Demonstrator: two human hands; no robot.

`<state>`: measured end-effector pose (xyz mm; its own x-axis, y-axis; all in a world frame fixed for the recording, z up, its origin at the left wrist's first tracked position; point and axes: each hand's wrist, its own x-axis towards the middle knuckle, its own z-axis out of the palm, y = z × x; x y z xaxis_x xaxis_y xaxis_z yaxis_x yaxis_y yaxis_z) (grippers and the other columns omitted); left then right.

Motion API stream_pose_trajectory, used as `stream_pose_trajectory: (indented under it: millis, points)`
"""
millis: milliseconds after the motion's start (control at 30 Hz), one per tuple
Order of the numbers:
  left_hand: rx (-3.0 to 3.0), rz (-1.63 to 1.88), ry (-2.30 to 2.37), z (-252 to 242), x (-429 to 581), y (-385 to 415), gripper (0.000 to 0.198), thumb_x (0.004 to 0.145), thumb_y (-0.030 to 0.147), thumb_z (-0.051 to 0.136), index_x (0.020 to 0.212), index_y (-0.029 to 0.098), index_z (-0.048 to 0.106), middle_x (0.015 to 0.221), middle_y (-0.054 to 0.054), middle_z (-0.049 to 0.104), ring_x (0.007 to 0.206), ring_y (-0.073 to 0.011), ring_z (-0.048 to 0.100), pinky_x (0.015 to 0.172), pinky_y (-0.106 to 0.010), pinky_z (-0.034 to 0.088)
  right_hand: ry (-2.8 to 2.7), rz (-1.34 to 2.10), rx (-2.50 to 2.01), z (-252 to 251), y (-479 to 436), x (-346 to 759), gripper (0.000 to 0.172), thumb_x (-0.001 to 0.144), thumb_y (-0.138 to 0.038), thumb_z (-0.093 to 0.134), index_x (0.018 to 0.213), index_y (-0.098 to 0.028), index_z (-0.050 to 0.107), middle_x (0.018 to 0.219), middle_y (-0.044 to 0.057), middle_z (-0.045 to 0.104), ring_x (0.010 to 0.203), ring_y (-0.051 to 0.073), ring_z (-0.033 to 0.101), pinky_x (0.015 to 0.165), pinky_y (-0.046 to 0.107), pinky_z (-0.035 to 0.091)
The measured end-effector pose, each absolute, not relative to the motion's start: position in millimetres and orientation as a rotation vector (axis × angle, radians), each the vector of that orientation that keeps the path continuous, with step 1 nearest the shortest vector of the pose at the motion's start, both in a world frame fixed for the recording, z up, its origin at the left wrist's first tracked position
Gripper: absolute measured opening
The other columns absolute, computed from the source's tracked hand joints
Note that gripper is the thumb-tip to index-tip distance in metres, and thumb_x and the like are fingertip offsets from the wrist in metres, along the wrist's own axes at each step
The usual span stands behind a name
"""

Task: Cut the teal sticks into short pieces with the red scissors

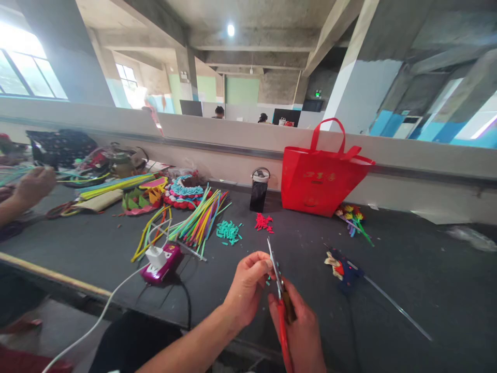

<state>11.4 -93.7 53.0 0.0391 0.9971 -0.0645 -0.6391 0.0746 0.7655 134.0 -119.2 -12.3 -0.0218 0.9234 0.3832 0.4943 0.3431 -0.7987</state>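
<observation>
My right hand [305, 326] is closed round the handles of red-handled scissors [282, 324], whose blades point up and away from me. My left hand [250, 282] is pinched close beside the blades; whatever sits between its thumb and fingers is too small or hidden to make out. Tiny green bits lie on the table just behind the blades. Farther back are a pile of short teal pieces [229, 231] and a smaller pile of red pieces [264, 223]. Left of these lies a bundle of multicoloured fuzzy sticks [198, 220], probably pipe cleaners.
A purple power strip [165, 267] with a white plug and cable sits at left. A blue glue gun [345, 269] with a long clear stick lies right. Behind stand a red bag [322, 181] and a phone [258, 197] against a bottle. Another person's hand [34, 186] is far left.
</observation>
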Motion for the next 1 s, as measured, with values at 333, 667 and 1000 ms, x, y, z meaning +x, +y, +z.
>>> stream_pose_trajectory:
  millis: [333, 667, 1000]
  points:
    - [0.678, 1.431, 0.669, 55.2, 10.7, -93.6, 0.013, 0.073, 0.018, 0.065, 0.062, 0.016, 0.059, 0.059, 0.001, 0.055, 0.062, -0.0119, 0.048, 0.066, -0.024, 0.037, -1.456, 0.67, -1.291, 2.0, -117.5, 136.8, 0.037, 0.083, -0.046, 0.06, 0.103, -0.017, 0.071, 0.09, 0.006, 0.076, 0.075, 0.02, 0.073, 0.066, 0.024, 0.057]
    - [0.907, 1.385, 0.974, 47.8, 7.2, -99.0, 0.01, 0.072, 0.023, 0.067, 0.068, 0.015, 0.062, 0.064, 0.001, 0.056, 0.063, -0.0113, 0.045, 0.064, -0.023, 0.036, -1.293, 0.864, -1.222, 26.1, -112.5, 138.2, 0.045, 0.081, -0.047, 0.065, 0.115, -0.018, 0.064, 0.072, 0.001, 0.069, 0.051, 0.013, 0.061, 0.042, 0.02, 0.044]
    - [1.846, 1.406, 1.417, 43.9, 9.1, -103.8, 0.014, 0.072, 0.013, 0.057, 0.059, 0.018, 0.056, 0.06, 0.001, 0.057, 0.063, -0.0136, 0.051, 0.07, -0.028, 0.034, -1.219, 0.897, -1.134, 29.8, -104.4, 131.8, 0.043, 0.078, -0.041, 0.067, 0.113, -0.017, 0.06, 0.076, 0.001, 0.068, 0.058, 0.013, 0.062, 0.05, 0.02, 0.05]
